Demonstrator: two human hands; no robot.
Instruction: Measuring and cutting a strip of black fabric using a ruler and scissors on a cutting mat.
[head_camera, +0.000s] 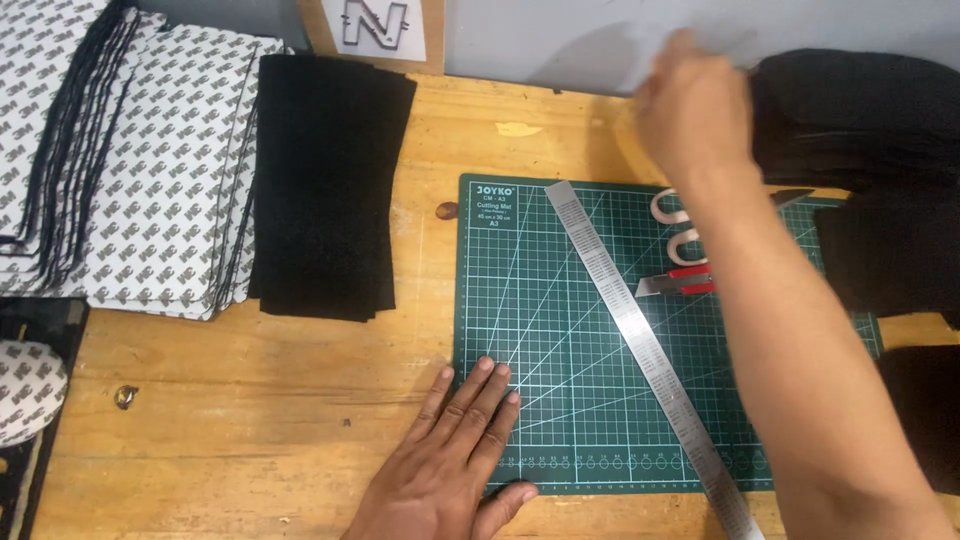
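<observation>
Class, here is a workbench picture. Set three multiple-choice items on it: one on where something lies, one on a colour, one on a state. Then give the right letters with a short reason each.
1. Where does the metal ruler lie?
A. Slanted across the cutting mat
B. On the stack of black sheets
C. On the bare wood beside the mat

2. What colour is the cutting mat?
A. Blue
B. Dark green
C. Orange

3. How is the left hand placed?
A. Closed around the ruler
B. Raised above the scissors
C. Open and flat, fingers on the mat's corner

Answers:
1 A, the ruler runs slantwise from the mat's top edge down past its bottom edge.
2 B, its surface is dark green with pale grid lines.
3 C, the palm lies on the wooden table with spread fingers on the mat's lower left corner, holding nothing.
</observation>
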